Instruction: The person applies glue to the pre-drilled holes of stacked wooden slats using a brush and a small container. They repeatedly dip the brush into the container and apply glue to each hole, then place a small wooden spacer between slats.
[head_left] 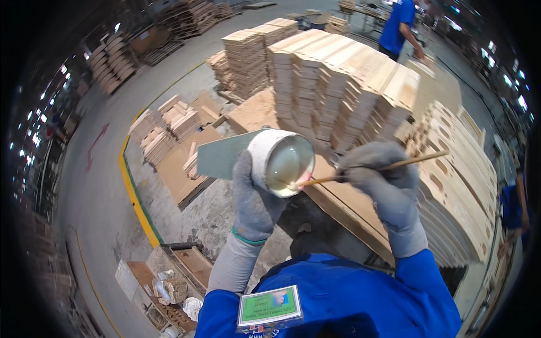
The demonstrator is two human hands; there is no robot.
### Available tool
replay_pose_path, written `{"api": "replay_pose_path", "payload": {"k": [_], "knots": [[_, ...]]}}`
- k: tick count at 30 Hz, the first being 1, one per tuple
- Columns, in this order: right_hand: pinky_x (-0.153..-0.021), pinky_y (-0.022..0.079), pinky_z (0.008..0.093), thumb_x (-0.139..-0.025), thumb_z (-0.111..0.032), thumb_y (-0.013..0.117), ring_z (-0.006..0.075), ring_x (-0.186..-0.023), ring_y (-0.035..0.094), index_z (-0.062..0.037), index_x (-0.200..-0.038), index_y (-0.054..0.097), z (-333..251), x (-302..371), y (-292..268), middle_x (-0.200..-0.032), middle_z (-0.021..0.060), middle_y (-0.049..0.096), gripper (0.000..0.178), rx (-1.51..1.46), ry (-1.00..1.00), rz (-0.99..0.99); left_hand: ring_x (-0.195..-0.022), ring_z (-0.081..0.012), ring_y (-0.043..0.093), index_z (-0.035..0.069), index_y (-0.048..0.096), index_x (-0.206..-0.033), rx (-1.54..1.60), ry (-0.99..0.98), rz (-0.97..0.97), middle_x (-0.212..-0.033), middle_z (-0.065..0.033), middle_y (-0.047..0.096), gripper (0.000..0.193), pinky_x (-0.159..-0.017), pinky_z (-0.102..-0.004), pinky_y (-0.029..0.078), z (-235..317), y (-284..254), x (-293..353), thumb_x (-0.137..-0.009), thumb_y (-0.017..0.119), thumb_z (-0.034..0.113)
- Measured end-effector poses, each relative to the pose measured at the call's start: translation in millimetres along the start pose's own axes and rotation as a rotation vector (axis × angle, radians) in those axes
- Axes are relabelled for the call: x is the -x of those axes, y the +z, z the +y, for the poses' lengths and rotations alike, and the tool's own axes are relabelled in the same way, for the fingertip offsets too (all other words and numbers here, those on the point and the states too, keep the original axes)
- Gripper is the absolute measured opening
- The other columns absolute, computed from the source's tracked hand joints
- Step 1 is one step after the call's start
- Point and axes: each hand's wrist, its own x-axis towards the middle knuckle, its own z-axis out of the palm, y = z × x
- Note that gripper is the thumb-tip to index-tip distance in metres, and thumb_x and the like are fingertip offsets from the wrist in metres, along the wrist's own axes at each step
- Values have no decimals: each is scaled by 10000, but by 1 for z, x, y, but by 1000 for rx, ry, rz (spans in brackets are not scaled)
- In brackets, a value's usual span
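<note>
My left hand [256, 203], in a grey knitted glove, is closed round a white cup [260, 158] with a crusted outside. The cup is tilted toward me, and a pale, milky liquid [288, 163] shows inside it. My right hand [380, 172], gloved alike, grips a thin wooden stick [424, 159]. Its lower end reaches the cup's near rim, where whitish stuff clings; whether that end is a brush I cannot tell. Behind the cup a flat grey-green panel [221, 155] sticks out to the left; what bears it is hidden.
Tall stacks of pale wooden slats [349, 62] stand ahead. Curved boards with oval holes [456, 180] are piled at right. Smaller wood stacks [179, 117] lie at left by a yellow floor line [131, 191]. An open wooden box [163, 281] sits lower left. A person in blue [398, 28] works far off.
</note>
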Motion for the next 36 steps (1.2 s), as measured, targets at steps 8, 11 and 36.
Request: {"api": "replay_pose_path", "payload": {"k": [8,11,36], "knots": [[-773,533,385,-762,138,566,263,-856,636,-1,-883,545,77,-70,-2,-931,207,625,186,-15,-109,35,-1166,-292,493,97,441,-1305,165,21,-68,-1285,-123,501,598,-994,-468,398,31,-39,-89,-910,372,541],[-773,535,392,-788,127,518,273,-852,639,-3,-901,535,98,-97,0,-925,215,621,173,-197,-196,150,-1170,-293,491,100,440,-1308,271,-14,-190,-1294,-124,493,613,-994,-474,398,41,-44,-127,-911,352,559],[-639,561,266,-843,-163,647,147,-697,635,20,-908,554,154,-323,17,-831,123,633,215,304,276,610,-1183,-257,483,114,486,-1254,78,-190,-193,-1249,-73,527,480,-970,-468,416,101,-118,-373,-941,358,456]]}}
